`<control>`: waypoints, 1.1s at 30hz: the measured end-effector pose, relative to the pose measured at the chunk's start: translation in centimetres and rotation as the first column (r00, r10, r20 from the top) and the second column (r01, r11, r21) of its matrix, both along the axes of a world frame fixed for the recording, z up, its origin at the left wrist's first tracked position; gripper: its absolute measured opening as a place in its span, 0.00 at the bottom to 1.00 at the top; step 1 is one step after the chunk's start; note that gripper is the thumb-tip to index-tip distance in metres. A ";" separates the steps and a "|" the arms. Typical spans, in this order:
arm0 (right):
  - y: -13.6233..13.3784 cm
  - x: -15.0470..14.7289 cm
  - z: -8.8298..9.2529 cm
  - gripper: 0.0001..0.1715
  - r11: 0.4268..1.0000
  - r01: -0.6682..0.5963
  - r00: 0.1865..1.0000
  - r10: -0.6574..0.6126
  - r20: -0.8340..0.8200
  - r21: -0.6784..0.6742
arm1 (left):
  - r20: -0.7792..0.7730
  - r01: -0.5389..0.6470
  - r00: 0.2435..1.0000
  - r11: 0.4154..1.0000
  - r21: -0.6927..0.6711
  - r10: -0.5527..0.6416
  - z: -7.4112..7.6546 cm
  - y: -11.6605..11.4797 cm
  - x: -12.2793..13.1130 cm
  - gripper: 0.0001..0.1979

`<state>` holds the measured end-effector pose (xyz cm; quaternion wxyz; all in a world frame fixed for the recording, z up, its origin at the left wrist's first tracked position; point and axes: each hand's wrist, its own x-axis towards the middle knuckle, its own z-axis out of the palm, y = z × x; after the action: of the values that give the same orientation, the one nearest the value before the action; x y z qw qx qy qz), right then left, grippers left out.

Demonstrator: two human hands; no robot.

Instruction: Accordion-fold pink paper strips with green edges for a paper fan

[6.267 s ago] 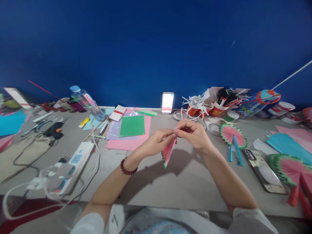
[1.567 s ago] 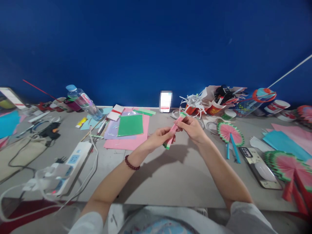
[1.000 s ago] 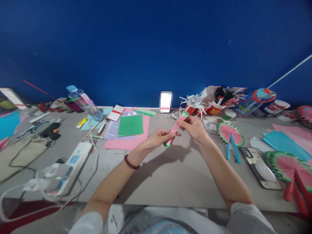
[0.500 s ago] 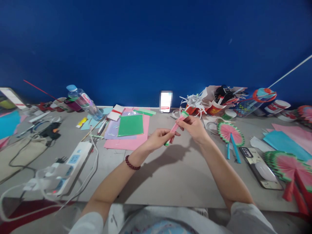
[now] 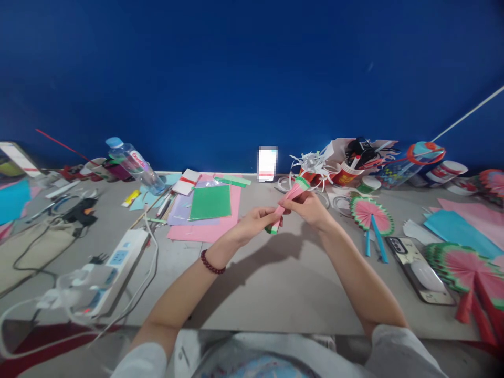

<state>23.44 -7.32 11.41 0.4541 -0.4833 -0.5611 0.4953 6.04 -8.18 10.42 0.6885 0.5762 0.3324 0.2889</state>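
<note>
A narrow strip of pleated paper point(image 5: 292, 193), pink with green ends, is held slantwise above the table between both hands. My left hand point(image 5: 260, 220) pinches it near its lower middle. My right hand point(image 5: 309, 207) grips it around the middle, close to the left fingertips. At the upper right end the pleats fan out a little, and the lower green end pokes out below the left fingers. To the right lies a round pink and green paper fan point(image 5: 372, 215) with two blue sticks.
Green paper point(image 5: 210, 202) rests on purple and pink sheets at the left. A power strip point(image 5: 120, 268), a tilted bottle point(image 5: 136, 165), a phone point(image 5: 419, 270) with a mouse on it, more fans point(image 5: 468, 268) and cups of tools point(image 5: 348, 173) stand around.
My right hand has slid down the strip toward my left hand. The strip's upper end has spread slightly, with its pleats now showing.
</note>
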 end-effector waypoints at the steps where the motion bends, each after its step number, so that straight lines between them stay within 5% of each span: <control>1: 0.0 0.1 0.1 0.17 1.000 0.015 1.000 -0.015 0.010 0.003 | 0.021 0.004 1.000 1.000 -0.019 -0.003 0.1 0.0 -0.1 0.19; 19: -0.1 0.3 0.2 0.18 0.996 0.073 0.996 -0.076 0.053 0.055 | 0.057 0.041 0.998 0.999 0.023 -0.042 -0.1 0.6 -0.6 0.13; 27: 0.0 0.1 0.2 0.19 0.982 0.172 0.984 -0.175 0.042 0.076 | 0.112 -0.079 0.991 0.997 0.019 0.076 -0.6 0.6 -0.2 0.18; 33: 0.4 0.0 -0.5 0.17 0.981 0.172 0.969 -0.152 -0.196 0.092 | 0.169 -0.251 0.957 0.966 0.065 0.237 -0.8 1.2 -0.3 0.15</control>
<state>23.40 -6.88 10.92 0.5696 -0.4533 -0.5003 0.4689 5.71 -7.02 9.61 0.6464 0.5348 0.3323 0.4310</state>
